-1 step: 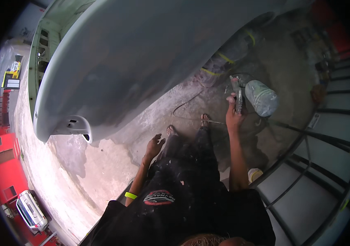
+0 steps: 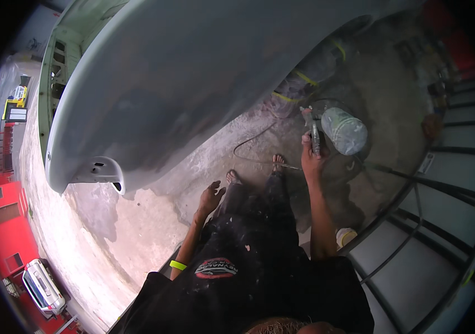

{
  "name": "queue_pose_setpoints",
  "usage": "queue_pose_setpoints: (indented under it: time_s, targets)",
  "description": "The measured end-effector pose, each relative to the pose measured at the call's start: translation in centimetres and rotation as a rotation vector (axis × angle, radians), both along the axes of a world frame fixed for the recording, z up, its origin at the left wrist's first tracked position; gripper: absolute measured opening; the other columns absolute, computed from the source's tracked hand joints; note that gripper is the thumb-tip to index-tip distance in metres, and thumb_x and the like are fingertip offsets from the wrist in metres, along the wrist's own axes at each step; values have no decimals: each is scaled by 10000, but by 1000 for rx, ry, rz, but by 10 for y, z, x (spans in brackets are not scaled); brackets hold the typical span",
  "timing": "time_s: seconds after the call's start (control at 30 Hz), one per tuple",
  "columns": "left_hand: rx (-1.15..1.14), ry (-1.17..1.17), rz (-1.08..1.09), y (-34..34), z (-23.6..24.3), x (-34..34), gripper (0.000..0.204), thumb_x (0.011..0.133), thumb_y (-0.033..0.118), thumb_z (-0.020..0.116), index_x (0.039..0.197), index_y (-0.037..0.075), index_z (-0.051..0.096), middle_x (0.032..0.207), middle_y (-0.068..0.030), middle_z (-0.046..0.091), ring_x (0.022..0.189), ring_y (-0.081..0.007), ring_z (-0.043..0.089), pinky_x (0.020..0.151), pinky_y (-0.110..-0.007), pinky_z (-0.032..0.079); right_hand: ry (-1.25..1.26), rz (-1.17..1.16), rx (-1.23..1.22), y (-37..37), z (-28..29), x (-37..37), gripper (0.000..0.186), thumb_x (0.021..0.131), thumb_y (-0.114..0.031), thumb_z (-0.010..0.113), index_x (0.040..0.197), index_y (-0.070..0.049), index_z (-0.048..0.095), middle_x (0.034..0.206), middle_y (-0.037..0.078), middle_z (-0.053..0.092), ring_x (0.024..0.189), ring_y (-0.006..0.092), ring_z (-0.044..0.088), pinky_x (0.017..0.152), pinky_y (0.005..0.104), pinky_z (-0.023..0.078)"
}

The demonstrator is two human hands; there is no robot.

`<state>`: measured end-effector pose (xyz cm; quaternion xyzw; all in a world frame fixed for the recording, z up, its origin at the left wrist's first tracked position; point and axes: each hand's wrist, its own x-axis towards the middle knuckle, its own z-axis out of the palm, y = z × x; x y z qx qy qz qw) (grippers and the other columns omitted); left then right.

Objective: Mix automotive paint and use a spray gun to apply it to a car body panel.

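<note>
Concrete floor [image 2: 143, 217], pale with darker patches, spreads beneath a big grey panel [image 2: 170, 83]. The right hand [image 2: 312, 160] wraps its fingers round the handle of a gun [image 2: 316, 136], held above the floor to the right of the panel's lower edge; a cloudy cup [image 2: 346, 132] sits at the gun's right side. The left hand [image 2: 212, 197] hangs over the floor with its fingers loosely parted. A thin hose [image 2: 248, 160] curves between the panel and the feet [image 2: 233, 177]. Yellow tape [image 2: 286, 98] crosses a wrapped bundle [image 2: 287, 108] by the panel's lower edge
</note>
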<state>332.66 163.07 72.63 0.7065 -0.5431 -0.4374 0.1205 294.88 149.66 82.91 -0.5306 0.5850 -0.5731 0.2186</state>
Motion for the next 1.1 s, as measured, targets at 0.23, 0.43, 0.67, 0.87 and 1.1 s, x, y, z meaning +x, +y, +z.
queue_pose_setpoints:
  time_s: [0.23,0.43,0.67,0.87,1.1]
  targets:
    - [-17,99,-106,-23,42,-47,544,978,292,682,1409,-19,563,1363,-204,655,1142,-330,698,956,-410,550,402,312,135,39,-58,57,348,804,-409,851,898,-89,753,701,156,704,650,374,699,590,449,530]
    - [-43,172,-106,-14,52,-57,525,963,265,680,1414,17,580,1342,-209,663,1157,-351,688,956,-421,549,309,386,93,32,-28,54,296,809,-381,851,902,-114,759,710,138,714,666,354,714,605,437,536]
    - [-9,114,-146,-10,48,-47,511,972,262,678,1411,18,579,1350,-207,659,1160,-344,689,960,-423,555,183,75,-108,-21,14,-2,285,911,-289,795,885,-18,711,793,133,700,726,291,674,687,390,514]
    - [-26,102,-87,-21,45,-37,512,972,272,690,1398,9,586,1343,-205,666,1125,-316,711,939,-401,562,-271,-295,102,-15,14,11,351,988,-307,733,931,29,651,849,44,688,786,160,625,718,401,502]
    - [-11,68,-116,-25,24,-26,514,970,280,699,1391,6,589,1336,-202,672,1114,-306,717,926,-390,564,304,96,-218,26,-33,70,367,876,-385,825,904,-38,707,789,145,696,610,326,667,633,419,552]
